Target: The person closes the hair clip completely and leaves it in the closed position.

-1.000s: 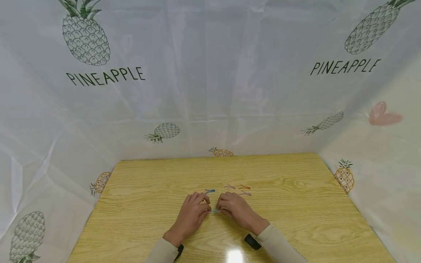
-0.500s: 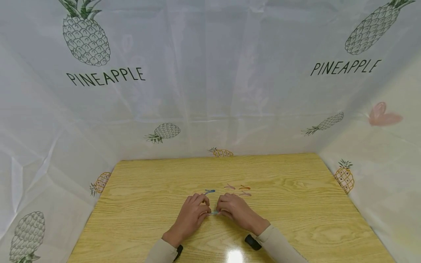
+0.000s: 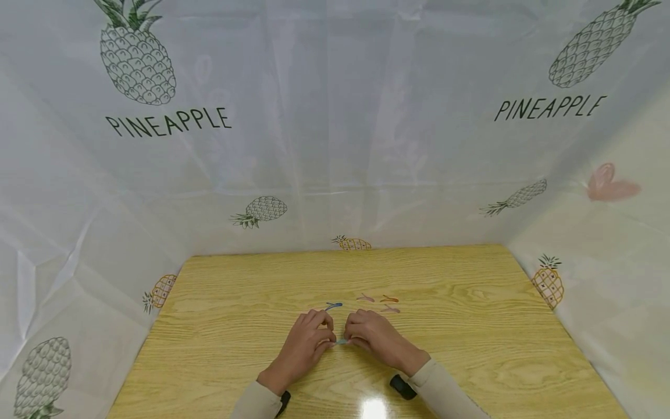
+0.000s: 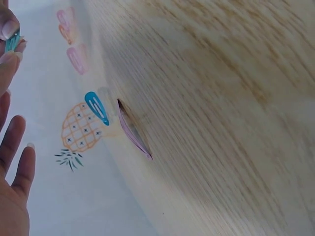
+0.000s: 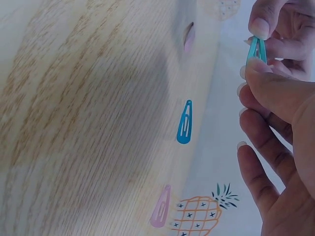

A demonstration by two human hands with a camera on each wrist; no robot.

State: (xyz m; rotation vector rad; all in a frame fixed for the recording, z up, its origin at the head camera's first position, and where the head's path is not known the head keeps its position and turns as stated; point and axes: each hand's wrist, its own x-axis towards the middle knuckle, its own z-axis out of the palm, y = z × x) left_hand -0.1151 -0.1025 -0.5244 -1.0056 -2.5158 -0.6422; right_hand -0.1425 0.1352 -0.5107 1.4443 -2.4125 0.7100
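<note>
My left hand (image 3: 303,340) and right hand (image 3: 378,334) meet over the wooden table, with a teal snap hair clip (image 3: 341,341) between them. The right wrist view has the left thumb and finger pinching the clip's narrow end, while the right thumb (image 5: 278,91) and a finger hold its wider end. The right hand's other fingers are spread loosely. Beyond the hands lies a blue hair clip (image 3: 335,305). A purple hair clip (image 4: 132,130) stands on its edge near it in the left wrist view.
Farther right on the table (image 3: 471,326) lie an orange hair clip (image 3: 389,299) and two pink ones, a far clip (image 3: 366,297) and a nearer clip (image 3: 390,309). A white pineapple-print cloth (image 3: 335,145) surrounds the table's back and sides.
The teal hair clip has shifted slightly toward the body and shows more clearly between the fingertips. Both hands have hardly moved; the clips on the table stay put.
</note>
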